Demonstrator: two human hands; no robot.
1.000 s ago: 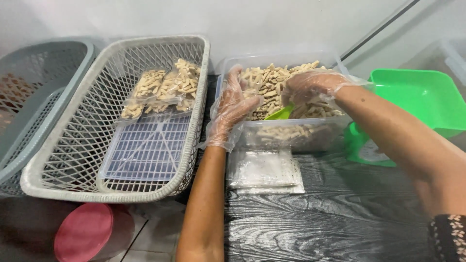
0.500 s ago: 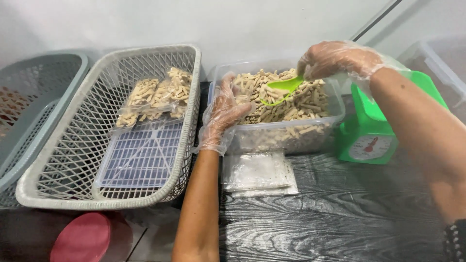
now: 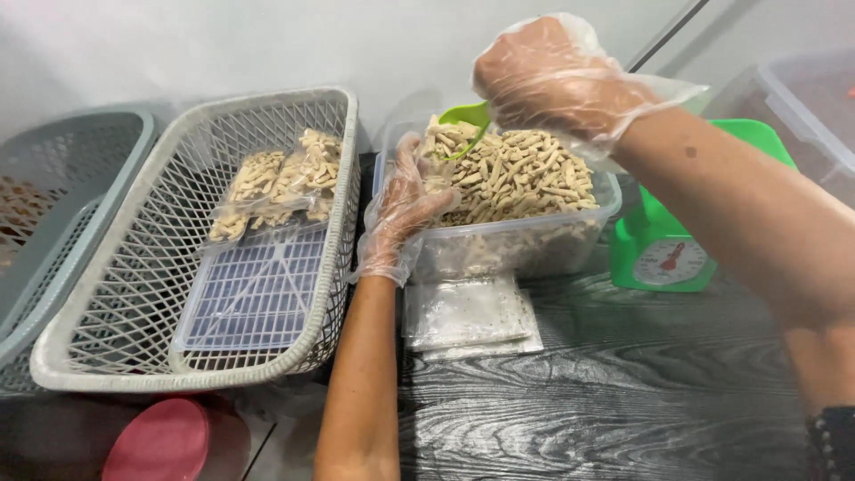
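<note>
A clear plastic tub point(image 3: 570, 240) heaped with pale stick-shaped snacks point(image 3: 525, 174) stands on the dark table. My right hand point(image 3: 557, 76), in a thin clear glove, holds a green scoop point(image 3: 465, 120) loaded with snacks, raised over the tub's left end. My left hand point(image 3: 401, 209), also gloved, is at the tub's left edge just below the scoop, holding open a clear bag that is hard to make out. Flat empty clear bags point(image 3: 468, 313) lie in front of the tub.
A white lattice basket point(image 3: 107, 338) to the left holds filled snack bags point(image 3: 276, 183) and a flat lid. A grey basket point(image 3: 53, 196) sits further left. A green kitchen scale point(image 3: 663, 258) stands right of the tub. A pink round lid point(image 3: 156, 441) lies below.
My right hand has lifted the green scoop out of the snack pile and up to the left, toward my left hand. The left hand stayed at the tub's left edge.
</note>
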